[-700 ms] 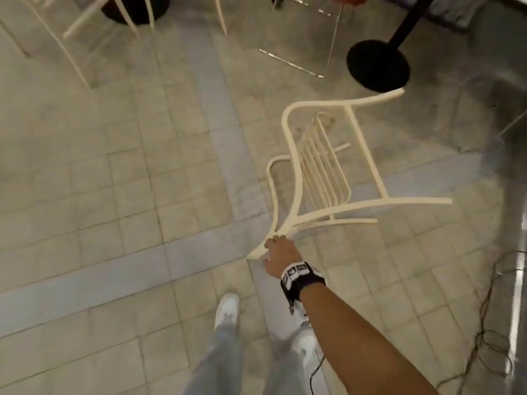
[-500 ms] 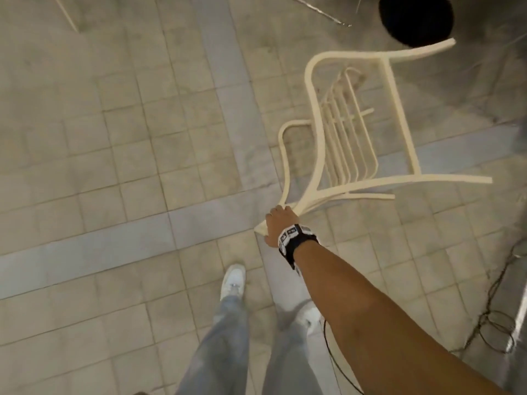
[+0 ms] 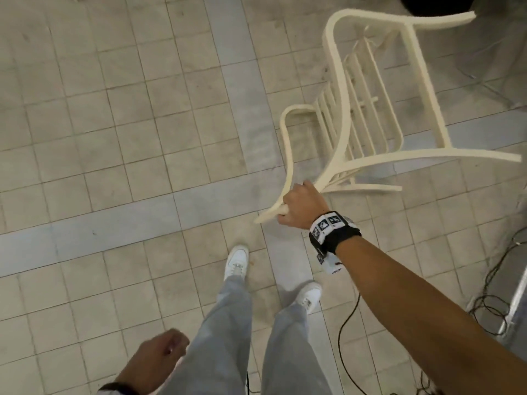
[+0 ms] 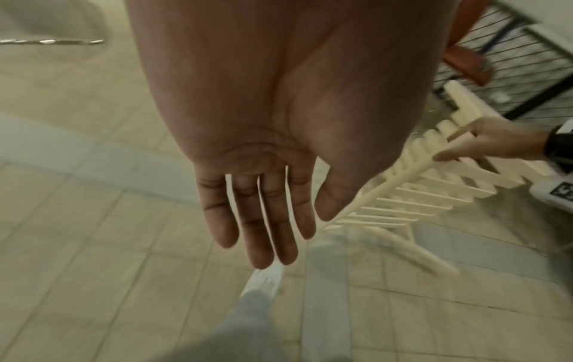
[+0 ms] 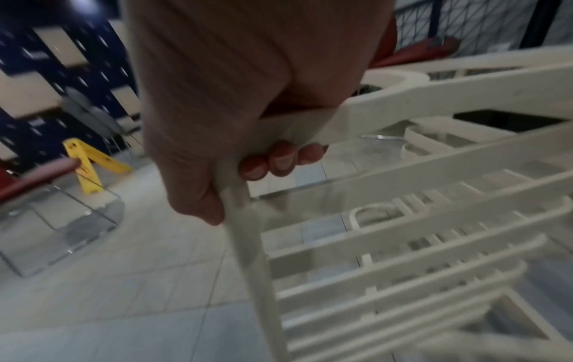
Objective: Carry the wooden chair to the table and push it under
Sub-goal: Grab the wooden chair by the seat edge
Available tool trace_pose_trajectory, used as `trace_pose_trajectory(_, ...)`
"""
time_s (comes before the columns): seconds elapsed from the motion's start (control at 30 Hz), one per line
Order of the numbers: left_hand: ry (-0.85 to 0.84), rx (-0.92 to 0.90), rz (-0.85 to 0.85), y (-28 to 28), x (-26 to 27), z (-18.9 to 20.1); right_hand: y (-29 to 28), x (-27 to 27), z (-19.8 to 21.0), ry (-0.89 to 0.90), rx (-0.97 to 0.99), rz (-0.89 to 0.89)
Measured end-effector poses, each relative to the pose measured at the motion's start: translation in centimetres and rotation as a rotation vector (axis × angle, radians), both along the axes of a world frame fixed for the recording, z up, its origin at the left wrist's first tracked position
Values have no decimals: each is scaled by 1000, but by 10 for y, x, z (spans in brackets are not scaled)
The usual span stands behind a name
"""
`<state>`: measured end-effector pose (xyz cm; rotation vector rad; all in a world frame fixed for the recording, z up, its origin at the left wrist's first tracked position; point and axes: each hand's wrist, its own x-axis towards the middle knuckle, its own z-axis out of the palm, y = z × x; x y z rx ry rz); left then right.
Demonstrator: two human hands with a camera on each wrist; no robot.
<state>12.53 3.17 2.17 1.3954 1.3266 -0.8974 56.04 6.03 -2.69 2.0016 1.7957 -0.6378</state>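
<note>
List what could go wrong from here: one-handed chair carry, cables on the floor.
1. Only the right hand grips the wooden chair, at one end of its frame, with the rest hanging out ahead. It may swing or twist loose. The left hand hangs open and free.
2. Black cables trail on the tiled floor to the person's right, one running near the white shoe: a likely trip hazard.
3. The chair's outstretched legs may clip the black table base just ahead.

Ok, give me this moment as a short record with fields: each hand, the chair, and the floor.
right hand: grips the chair's frame, fingers curled round it
left hand: holds nothing, fingers straight, hangs by the leg
chair: cream, slatted, tilted, legs pointing right
floor: beige tiles with grey bands
cables: on the floor, right
</note>
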Motion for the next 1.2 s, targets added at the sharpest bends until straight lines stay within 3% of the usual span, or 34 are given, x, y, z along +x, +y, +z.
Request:
trace_pose_trajectory(0.17, -215, 98, -97, 47, 91, 13, -24, 22, 80, 115, 229, -4)
trace_pose_trajectory(0.3, -344, 211, -223, 84, 175, 1, -47, 28, 127, 162, 326, -37)
trace_pose_trajectory(0.43, -251, 190, -489, 102, 222, -21, -63, 21, 161, 251, 364, -149)
trace_pose_trajectory(0.5, -184, 190, -630, 99, 222, -29, -72, 18, 173, 300, 412, -222)
trace_pose_trajectory(0.57, -218, 270, -735, 94, 214, -30, -85, 16, 183, 358, 476, -301)
trace_pose_trajectory(0.73, -521, 517, -525, 88, 193, -4, -139, 27, 211, 442, 548, -469)
trace_pose_trajectory(0.9, -828, 719, -532, 87, 230, 57, -224, 61, 239, 528, 577, -720)
trace_pose_trajectory(1.1, -1077, 721, -626, 56, 314, 98, -331, 96, 238, 455, 493, -1010)
trace_pose_trajectory(1.2, -1120, 691, -648, 26, 342, 107, -375, 106, 228, 425, 445, -1097)
